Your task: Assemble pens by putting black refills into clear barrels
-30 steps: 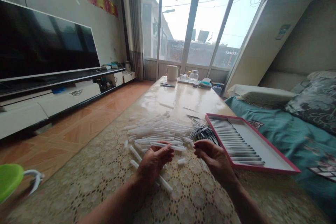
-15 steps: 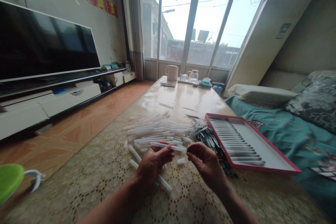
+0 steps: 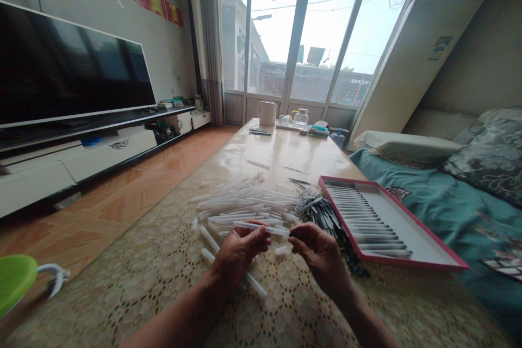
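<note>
While both hands work close together over the patterned cloth at the near end of the desk [image 3: 253, 157], the left hand [image 3: 238, 253] pinches a white tube [image 3: 261, 227] between thumb and fingertips, holding it roughly level and pointing toward the right. The right hand [image 3: 322, 253] is closed in a pinch at the tube's right end, its fingertips just touching that end; it seems to hold something thin and dark there, though the piece is too small to make out. Beyond the hands lies a loose pile of white tubes [image 3: 244, 204], spread across the cloth, with a few strays lying nearer, one partly under the left wrist. Just to the right of that pile sits a heap of thin dark sticks [image 3: 322, 212], which reaches to the edge of a shallow red-rimmed tray [image 3: 408, 258]. In the tray, finished pieces lie side by side in a neat row along its left part. At the far end of the desk stand a white jug [image 3: 267, 113] and a glass pot [image 3: 302, 118]. A television [image 3: 69, 70] fills the left wall, and a bed with a teal cover [image 3: 448, 206] runs along the right.
</note>
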A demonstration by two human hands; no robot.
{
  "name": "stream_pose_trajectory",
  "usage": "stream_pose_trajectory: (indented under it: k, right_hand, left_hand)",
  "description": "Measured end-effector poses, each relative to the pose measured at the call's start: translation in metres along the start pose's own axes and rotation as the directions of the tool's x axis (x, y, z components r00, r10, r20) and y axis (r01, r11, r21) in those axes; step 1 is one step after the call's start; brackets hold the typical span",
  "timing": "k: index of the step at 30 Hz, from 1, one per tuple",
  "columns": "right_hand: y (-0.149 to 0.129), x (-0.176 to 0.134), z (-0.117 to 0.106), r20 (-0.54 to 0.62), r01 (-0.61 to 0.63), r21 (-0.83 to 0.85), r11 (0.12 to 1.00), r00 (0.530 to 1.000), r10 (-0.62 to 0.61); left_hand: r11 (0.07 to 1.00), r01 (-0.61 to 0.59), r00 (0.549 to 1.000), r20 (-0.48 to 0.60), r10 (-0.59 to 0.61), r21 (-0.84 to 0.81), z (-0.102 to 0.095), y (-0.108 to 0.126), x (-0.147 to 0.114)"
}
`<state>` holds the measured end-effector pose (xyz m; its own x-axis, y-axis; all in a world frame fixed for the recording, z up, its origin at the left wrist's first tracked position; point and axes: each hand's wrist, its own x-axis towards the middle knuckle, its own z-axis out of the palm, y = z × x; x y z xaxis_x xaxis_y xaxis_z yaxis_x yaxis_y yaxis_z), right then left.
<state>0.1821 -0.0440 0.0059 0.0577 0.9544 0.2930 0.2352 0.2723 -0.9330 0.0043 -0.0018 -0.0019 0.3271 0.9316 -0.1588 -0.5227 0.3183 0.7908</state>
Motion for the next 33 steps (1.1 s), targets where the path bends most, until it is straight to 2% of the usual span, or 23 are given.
stream_pose_trajectory:
  k: [4,11,19,23,33]
  right_hand:
    - [0.0008,0.0005,0.0002,-0.002,-0.017,-0.004,1.0,1.0,0.017]
    - [0.0014,-0.0031,-0.0005,0.049,-0.017,-0.202,0.979,0.998,0.028]
    - [0.0003,-0.0014,0.0,0.133,-0.015,-0.114,0.993,0.991,0.03]
    - [0.0023,-0.0029,0.0004,0.153,0.01,-0.142,0.99,0.988,0.012]
    - [0.0028,-0.0038,0.0019,0.176,-0.039,-0.123,0.992,0.983,0.061]
  left_hand:
    - [1.0,-0.004,1.0,0.022,0.004,0.021,0.0012,0.0008,-0.0004]
    - [0.998,-0.004,0.998,0.061,0.0,0.056,0.0034,0.0033,-0.0018]
    - [0.999,-0.016,0.999,0.04,0.015,0.029,0.0005,-0.001,0.0006]
    - [0.999,-0.006,0.999,0.045,0.004,0.044,0.002,0.0006,-0.0006]
    - [0.999,-0.005,0.999,0.037,0.004,0.039,0.0015,-0.0001,0.0001]
